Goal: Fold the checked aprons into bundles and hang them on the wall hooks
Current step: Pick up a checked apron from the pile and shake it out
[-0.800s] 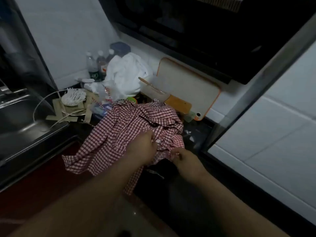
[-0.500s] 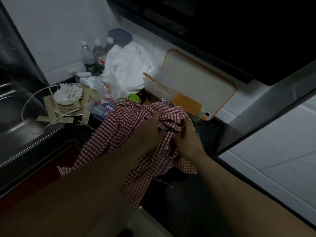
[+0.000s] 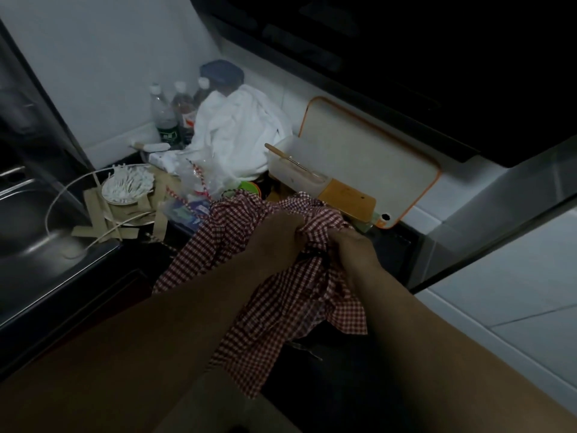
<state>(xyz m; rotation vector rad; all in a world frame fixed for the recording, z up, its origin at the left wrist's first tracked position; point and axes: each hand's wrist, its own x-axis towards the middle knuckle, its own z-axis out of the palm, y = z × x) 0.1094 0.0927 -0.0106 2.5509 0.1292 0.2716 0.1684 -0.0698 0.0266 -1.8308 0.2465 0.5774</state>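
Checked apron (image 3: 281,310) at centre frame, bunched over the dark counter edge, lower part hanging free. Left hand (image 3: 276,234) and right hand (image 3: 352,248) both clench its gathered top, close together. Looks light, limp and grippy, so folds won't hold unless pinched; take it at hems or corners. White tub (image 3: 287,175), upper centre, holds a wooden stick. Dish (image 3: 123,202), left, holds cotton swabs.

Probably a home kitchen: steel sink (image 3: 28,232), cutting board (image 3: 368,170), dim countertop (image 3: 390,245).
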